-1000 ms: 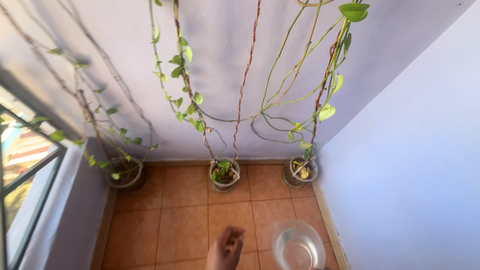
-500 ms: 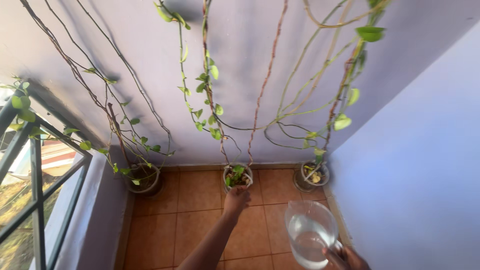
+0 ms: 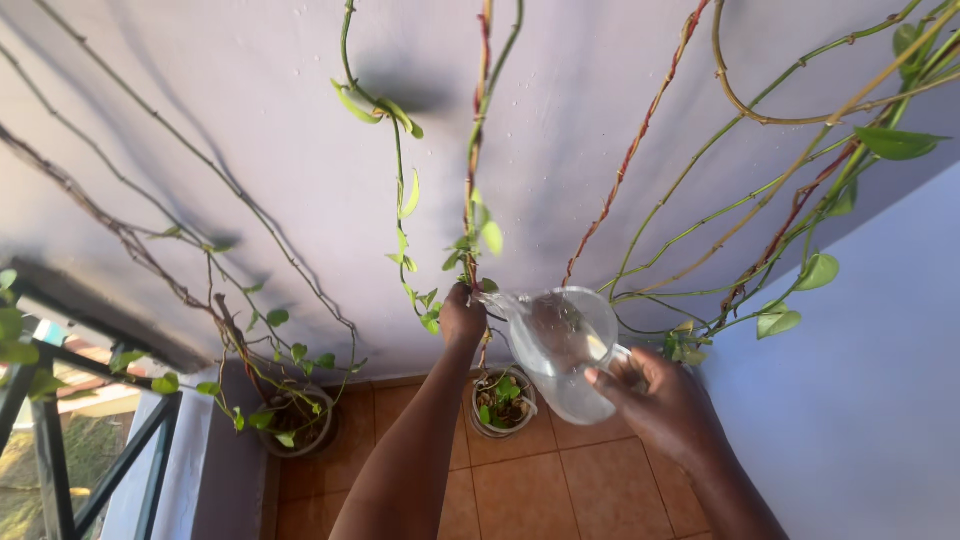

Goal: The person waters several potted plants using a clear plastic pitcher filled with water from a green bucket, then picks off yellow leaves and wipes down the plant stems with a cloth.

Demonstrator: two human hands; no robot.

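Clenched around the handle of a clear glass jug (image 3: 560, 345), the right hand (image 3: 665, 405) holds the vessel tilted, spout toward the left and close to the left hand. Its rounded, transparent body is smooth, and some water sits in its lower curve. Just left of the spout, the left hand (image 3: 462, 315) is closed on a thin climbing vine stem (image 3: 473, 215), fingers wrapped around it where it hangs in front of the wall; the forearm runs down to the bottom edge of the view.

Directly below the jug stands the middle pot (image 3: 503, 402), a round pale container with dark soil and a few small glossy green leaves. Another round pot (image 3: 297, 422) sits to the left against the wall, holding woody, brownish stems. Long ropey vines spread up over the smooth lilac-grey wall (image 3: 250, 130), some green, some reddish, with scattered heart-shaped leaves. Square terracotta floor tiles (image 3: 540, 490) with pale grout lines cover the ground. At far left a dark metal railing (image 3: 50, 440) with slanted bars stands before a bright outdoor view.
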